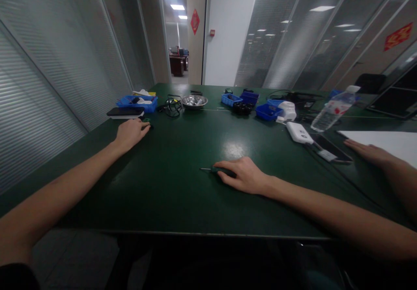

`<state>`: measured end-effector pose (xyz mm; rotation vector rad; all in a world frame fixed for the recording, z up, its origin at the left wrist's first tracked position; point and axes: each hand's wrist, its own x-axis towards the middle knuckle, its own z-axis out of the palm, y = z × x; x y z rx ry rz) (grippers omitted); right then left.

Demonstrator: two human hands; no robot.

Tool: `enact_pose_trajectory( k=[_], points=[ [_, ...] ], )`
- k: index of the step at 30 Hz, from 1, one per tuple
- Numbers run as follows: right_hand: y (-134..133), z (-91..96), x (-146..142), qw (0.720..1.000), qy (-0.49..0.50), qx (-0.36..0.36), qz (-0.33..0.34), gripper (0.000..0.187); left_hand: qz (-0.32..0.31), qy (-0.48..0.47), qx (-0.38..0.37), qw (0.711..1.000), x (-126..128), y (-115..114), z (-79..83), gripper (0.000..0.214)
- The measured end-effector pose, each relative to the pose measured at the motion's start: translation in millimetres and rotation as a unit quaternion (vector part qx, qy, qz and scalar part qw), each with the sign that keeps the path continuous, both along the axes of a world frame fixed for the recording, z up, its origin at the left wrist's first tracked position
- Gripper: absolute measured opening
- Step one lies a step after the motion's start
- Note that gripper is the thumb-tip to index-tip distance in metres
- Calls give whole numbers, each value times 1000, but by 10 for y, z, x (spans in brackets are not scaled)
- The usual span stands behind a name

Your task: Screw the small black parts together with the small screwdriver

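Note:
At the middle of the green table point(182, 194), my right hand point(244, 176) is closed over a small screwdriver point(213, 169). Its thin metal shaft points left, and the dark handle lies partly hidden under my fingers. My left hand point(130, 134) is stretched out to the far left, with its fingers closed at a small dark green and black thing point(150, 126). Most of that thing is covered, so its kind is unclear. Just beyond this hand lies a flat black and white box point(125, 113).
Behind stand a blue basket point(151, 104), black cables point(172, 107), a metal bowl point(194, 102) and blue bins point(267, 112). To the right are a white device point(299, 133), a phone point(332, 149) and a water bottle point(335, 110). Another person's hand point(369, 152) rests near white paper point(384, 139).

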<state>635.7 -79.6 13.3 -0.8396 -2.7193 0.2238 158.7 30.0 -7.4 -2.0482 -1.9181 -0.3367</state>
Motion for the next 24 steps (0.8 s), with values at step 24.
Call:
enact_pose_trajectory(
  k=[24],
  points=[
    [2,1,7,1000,2,1,5,40,-28,-115,2,993,-65,95,-30,42]
  ],
)
